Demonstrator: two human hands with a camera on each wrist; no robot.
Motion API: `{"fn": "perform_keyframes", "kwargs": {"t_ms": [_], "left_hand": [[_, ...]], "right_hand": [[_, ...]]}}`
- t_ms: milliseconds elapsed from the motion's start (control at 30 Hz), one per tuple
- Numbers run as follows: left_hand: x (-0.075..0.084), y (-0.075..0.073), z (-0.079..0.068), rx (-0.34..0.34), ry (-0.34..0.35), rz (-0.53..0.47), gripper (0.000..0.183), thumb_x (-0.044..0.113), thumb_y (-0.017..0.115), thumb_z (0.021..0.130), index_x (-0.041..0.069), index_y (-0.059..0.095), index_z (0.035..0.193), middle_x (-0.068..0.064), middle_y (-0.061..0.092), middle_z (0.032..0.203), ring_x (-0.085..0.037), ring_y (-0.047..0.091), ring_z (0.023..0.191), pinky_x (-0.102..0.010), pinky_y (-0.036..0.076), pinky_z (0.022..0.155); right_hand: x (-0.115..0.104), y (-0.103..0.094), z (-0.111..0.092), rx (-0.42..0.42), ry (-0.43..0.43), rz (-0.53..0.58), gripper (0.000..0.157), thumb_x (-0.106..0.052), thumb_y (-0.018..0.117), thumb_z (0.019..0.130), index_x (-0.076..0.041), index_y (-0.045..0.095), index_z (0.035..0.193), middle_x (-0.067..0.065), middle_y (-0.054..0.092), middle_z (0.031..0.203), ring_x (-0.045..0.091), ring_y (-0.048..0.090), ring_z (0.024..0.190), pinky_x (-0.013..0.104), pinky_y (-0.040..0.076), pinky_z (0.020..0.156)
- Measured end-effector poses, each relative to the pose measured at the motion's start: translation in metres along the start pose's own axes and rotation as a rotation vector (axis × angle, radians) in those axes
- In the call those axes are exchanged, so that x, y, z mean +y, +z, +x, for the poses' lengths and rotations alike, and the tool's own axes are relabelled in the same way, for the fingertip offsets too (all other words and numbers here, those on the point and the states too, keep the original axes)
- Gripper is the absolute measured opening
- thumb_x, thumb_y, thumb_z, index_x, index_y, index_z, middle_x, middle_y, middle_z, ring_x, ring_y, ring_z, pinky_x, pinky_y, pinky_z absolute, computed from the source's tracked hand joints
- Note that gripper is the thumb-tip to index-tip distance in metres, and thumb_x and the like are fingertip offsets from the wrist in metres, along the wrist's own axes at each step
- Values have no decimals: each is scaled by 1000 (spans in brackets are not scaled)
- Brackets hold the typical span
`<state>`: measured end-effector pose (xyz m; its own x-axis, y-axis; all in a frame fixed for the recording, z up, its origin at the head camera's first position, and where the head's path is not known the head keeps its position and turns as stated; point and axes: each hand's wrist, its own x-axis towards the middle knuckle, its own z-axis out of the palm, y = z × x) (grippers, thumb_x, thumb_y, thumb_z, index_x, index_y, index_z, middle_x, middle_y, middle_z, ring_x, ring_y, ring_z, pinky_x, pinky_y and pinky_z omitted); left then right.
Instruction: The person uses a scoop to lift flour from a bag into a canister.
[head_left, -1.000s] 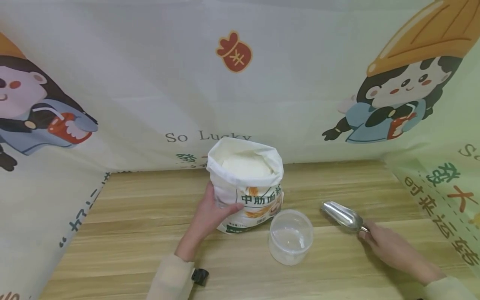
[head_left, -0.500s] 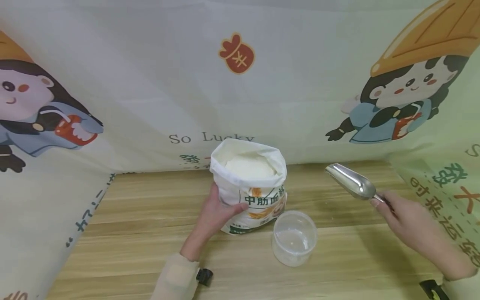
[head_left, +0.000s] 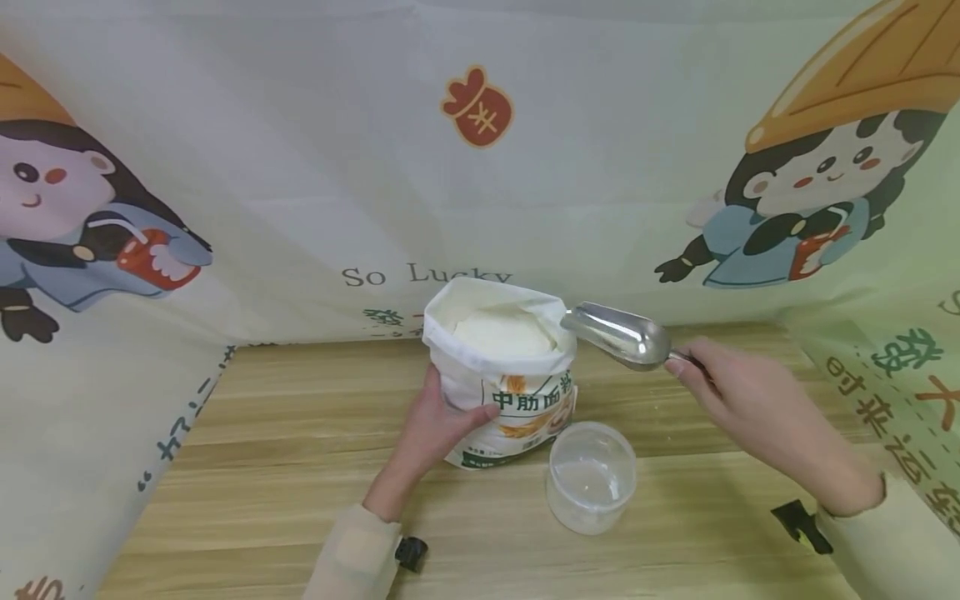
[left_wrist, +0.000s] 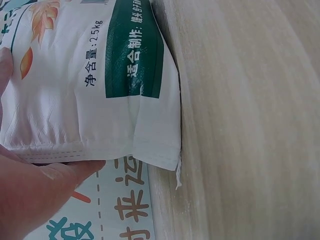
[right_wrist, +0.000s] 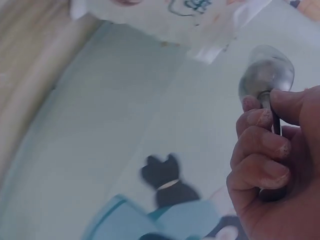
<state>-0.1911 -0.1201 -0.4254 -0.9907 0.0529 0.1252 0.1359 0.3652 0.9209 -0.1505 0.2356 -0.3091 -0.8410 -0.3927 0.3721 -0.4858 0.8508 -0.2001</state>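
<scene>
An upright white flour bag [head_left: 457,362] stands open with its top edge folded outward, white flour [head_left: 504,333] inside. My left hand [head_left: 438,425] grips the bag's left side, thumb across the printed front; the left wrist view shows the bag's lower corner [left_wrist: 160,125] on the wood. My right hand [head_left: 750,400] holds a metal scoop [head_left: 626,337] by its handle, fingers curled round it in the right wrist view. The scoop's tip is at the bag's right rim; whether it touches cannot be told. No flour shows in the scoop.
A clear round plastic tub [head_left: 591,479] stands on the wooden table [head_left: 285,467], just in front of the bag's right corner. Printed cloth walls [head_left: 322,150] enclose the table at the back and both sides.
My right hand has lifted the scoop off the table's right side and carried it left and up to the bag's rim. The left hand keeps its grip on the bag.
</scene>
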Motion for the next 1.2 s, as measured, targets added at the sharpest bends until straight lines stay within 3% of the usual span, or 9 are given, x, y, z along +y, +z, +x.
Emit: {"fn": "perform_keyframes", "kwargs": {"t_ms": [400,633,833,1200], "left_hand": [[0,-1,0,0,-6,-2,107,25,92,77,12,24,159,-21,57,142,-38,55,130,-57,43,112],[0,-1,0,-1,2,15,107,26,92,78,11,24,160,-20,57,141,-37,55,130,-57,42,113],[1,-1,0,-5,13,12,107,24,92,78,11,25,159,-19,58,141,-37,56,129,-56,42,113],[0,0,1,-1,3,8,107,23,93,76,11,25,159,-19,59,139,-36,57,127,-56,44,111]], "right_hand": [[-40,-14,53,-39,-95,-156,21,-28,66,102,-10,69,93,-4,46,63,17,45,54,35,38,46],[-63,-21,72,-145,-76,-194,39,-30,68,101,-17,53,68,-3,40,58,17,41,52,32,31,44],[-78,-19,87,-301,-23,-245,38,-32,65,103,-15,60,70,1,46,58,20,46,53,32,37,42],[-87,-3,106,-359,-32,-239,29,-25,67,102,-10,69,77,1,48,59,17,44,54,27,38,44]]}}
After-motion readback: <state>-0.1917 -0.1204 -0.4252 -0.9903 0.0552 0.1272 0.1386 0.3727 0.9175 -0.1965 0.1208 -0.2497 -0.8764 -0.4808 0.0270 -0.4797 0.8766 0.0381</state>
